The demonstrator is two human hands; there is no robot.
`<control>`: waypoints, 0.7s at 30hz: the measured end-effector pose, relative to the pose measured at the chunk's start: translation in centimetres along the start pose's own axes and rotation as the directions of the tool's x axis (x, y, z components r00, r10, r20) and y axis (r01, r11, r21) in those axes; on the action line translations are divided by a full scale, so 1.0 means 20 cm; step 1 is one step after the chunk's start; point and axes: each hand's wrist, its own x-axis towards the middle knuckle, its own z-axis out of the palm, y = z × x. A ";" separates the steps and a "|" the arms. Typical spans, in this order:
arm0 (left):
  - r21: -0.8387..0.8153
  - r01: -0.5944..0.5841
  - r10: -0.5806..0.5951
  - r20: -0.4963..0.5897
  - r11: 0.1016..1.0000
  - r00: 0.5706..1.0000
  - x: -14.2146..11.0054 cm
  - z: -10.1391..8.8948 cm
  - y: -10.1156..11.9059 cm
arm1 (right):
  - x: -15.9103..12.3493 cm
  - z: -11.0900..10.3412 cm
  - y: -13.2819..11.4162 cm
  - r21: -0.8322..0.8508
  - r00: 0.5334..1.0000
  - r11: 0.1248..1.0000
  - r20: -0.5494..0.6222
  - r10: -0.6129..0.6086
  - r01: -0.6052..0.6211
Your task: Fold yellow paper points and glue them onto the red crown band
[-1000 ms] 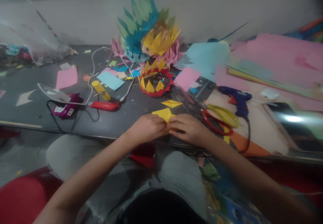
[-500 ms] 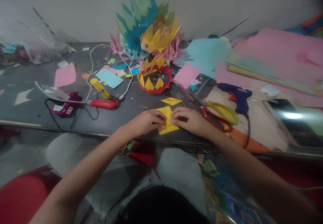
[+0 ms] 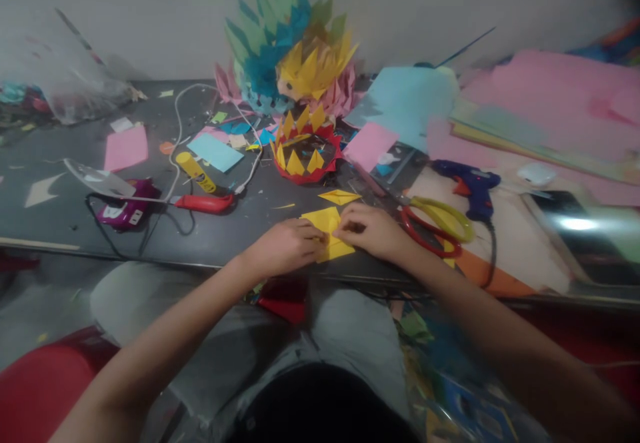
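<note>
A piece of yellow paper (image 3: pixel 324 219) with fold lines lies on the dark table (image 3: pixel 220 233) near its front edge. At its left side my left hand (image 3: pixel 287 248) has its fingers curled in and closed on the paper. My right hand (image 3: pixel 373 230) pinches the paper's right part between thumb and fingertips. Just beyond the paper lies a folded yellow paper piece (image 3: pixel 340 196), pointed at both ends. Farther back stands a red paper ring with yellow points (image 3: pixel 306 166). The fingertips partly hide the paper's middle.
Scissors (image 3: pixel 435 226), a blue glue gun (image 3: pixel 473 186) and a phone (image 3: pixel 575 236) lie to the right. Leftward are a red-handled cutter (image 3: pixel 205 203), a yellow glue stick (image 3: pixel 196 171) and a purple power adapter (image 3: pixel 127 206). Colourful folded-paper figures (image 3: pixel 295 56) stand behind.
More of the paper's upper left now shows, and its left edge sits farther left. My left hand's fingers are curled in more, lower on the paper. A thin yellow sliver now shows on the table.
</note>
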 end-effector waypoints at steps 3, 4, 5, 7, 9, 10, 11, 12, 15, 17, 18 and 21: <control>0.105 -0.083 0.085 -0.013 0.991 0.996 -0.02 -0.01 0.02 | 0.00 0.00 0.00 0.000 1.000 1.000 -0.001 0.009 -0.009; 0.094 -0.087 0.091 -0.033 0.992 0.995 -0.03 -0.01 0.02 | 0.00 0.00 0.00 0.001 1.000 1.000 0.000 0.008 -0.008; 0.064 -0.083 0.087 -0.052 0.994 0.995 -0.04 -0.02 0.03 | 0.00 0.00 0.00 0.003 1.000 1.000 0.001 0.007 -0.007; -0.027 -0.051 0.049 -0.071 0.998 0.996 -0.05 -0.03 0.03 | 0.01 0.00 0.00 0.007 1.000 1.000 0.005 0.005 -0.005; -0.105 0.013 -0.021 -0.073 0.994 0.997 -0.04 -0.04 0.03 | 0.01 0.00 0.00 0.008 1.000 1.000 0.011 0.001 -0.001; -0.119 0.040 -0.048 -0.066 0.992 0.997 -0.04 -0.04 0.03 | 0.01 0.00 0.00 0.008 1.000 1.000 0.015 -0.002 0.002; -0.114 0.054 -0.061 -0.052 0.992 0.997 -0.03 -0.04 0.03 | 0.02 0.00 0.00 0.008 1.000 1.000 0.021 -0.006 0.006; -0.093 0.058 -0.061 -0.029 0.994 0.998 -0.03 -0.04 0.03 | 0.02 0.00 0.00 0.007 1.000 1.000 0.024 -0.011 0.010; -0.006 0.031 -0.031 0.041 0.999 0.999 -0.02 -0.04 0.04 | 0.02 0.00 0.00 0.008 0.999 1.000 0.029 -0.020 0.020; 0.028 0.031 -0.032 0.058 0.999 0.998 -0.02 -0.03 0.04 | 0.02 0.00 0.00 0.002 0.999 1.000 0.031 -0.016 0.016; 0.033 0.036 -0.038 0.059 0.999 0.998 -0.02 -0.03 0.05 | 0.02 -0.01 -0.01 -0.004 0.999 1.000 0.033 -0.011 0.011; 0.044 0.093 -0.096 0.066 0.995 0.993 -0.02 -0.01 0.08 | 0.02 0.00 -0.02 -0.030 0.999 1.000 0.034 0.003 -0.002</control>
